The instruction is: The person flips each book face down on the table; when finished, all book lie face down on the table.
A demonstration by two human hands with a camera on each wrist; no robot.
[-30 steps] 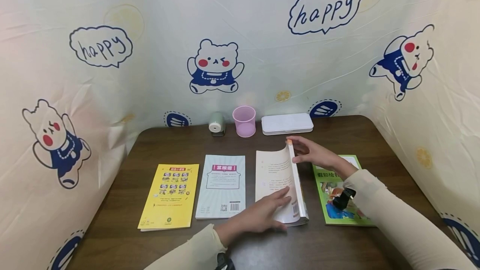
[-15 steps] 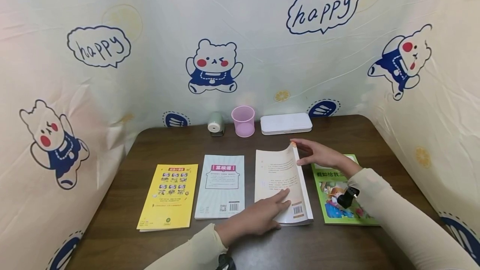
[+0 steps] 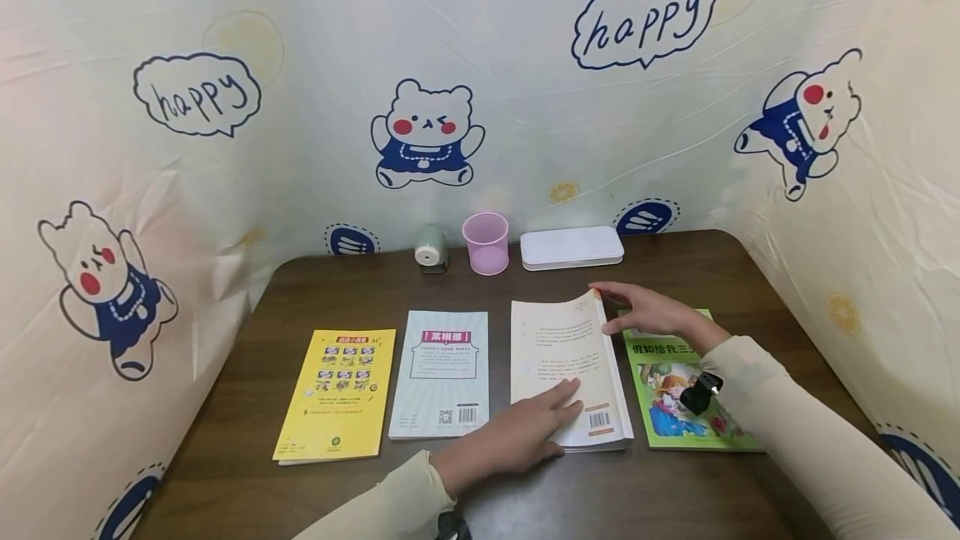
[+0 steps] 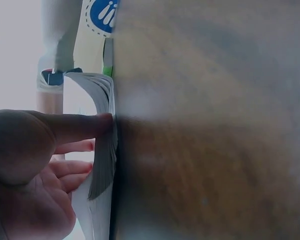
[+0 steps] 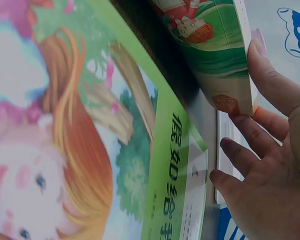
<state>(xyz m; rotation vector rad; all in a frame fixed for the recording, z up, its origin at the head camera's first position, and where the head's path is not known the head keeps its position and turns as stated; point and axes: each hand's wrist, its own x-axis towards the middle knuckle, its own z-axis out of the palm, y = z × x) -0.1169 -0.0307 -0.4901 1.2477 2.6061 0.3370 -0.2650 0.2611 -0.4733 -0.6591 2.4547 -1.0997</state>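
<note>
A thick paperback book (image 3: 558, 357) lies slightly right of centre, a cream printed face with a barcode upward. Its right side curves up off the table. My right hand (image 3: 648, 311) pinches the book's upper right corner, thumb on one side and index finger on the other; the right wrist view shows the illustrated cover (image 5: 222, 45) there. My left hand (image 3: 517, 432) rests on the lower left of the book with fingers fairly straight. In the left wrist view its thumb (image 4: 85, 126) touches the lower page edges. Under my right wrist lies a green picture-cover book (image 3: 667, 394).
A yellow book (image 3: 337, 394) and a light blue book (image 3: 440, 373) lie to the left on the brown table (image 3: 247, 407). Along the back stand a green pencil sharpener (image 3: 431, 248), a pink cup (image 3: 487, 244) and a white case (image 3: 572, 247). A printed cloth (image 3: 300, 148) hangs behind.
The book's raised right side has come down and moved right, showing the barcode fully. My right hand has moved slightly right with the corner; the left hand has barely moved.
</note>
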